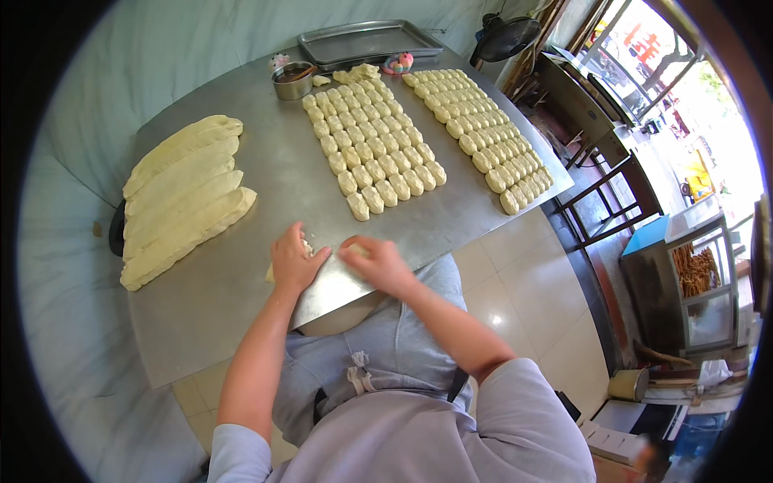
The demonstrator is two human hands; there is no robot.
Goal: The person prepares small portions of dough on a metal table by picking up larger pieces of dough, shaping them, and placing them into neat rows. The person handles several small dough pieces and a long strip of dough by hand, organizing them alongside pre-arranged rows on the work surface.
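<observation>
My left hand (296, 258) rests over a length of pale dough (270, 275) near the front edge of the metal table (272, 175); most of this dough is hidden under the palm. Just to its right, my right hand (379, 264) is slightly blurred, with a small dough piece (359, 250) between its curled fingers. Beyond the hands, rows of small dough pieces (374, 142) stand close together in a block. A second block of dough pieces (483, 133) lies along the table's right side. Several long dough rolls (187, 199) lie side by side on the left.
At the back stand a round metal pot (293, 87) with a wooden-handled tool, a loose dough lump (357, 73) and stacked metal trays (371, 45) against the wall. Small colourful ornaments (398, 63) sit nearby. A black fan (507, 37) and a glass-sided cabinet (694, 271) are to the right.
</observation>
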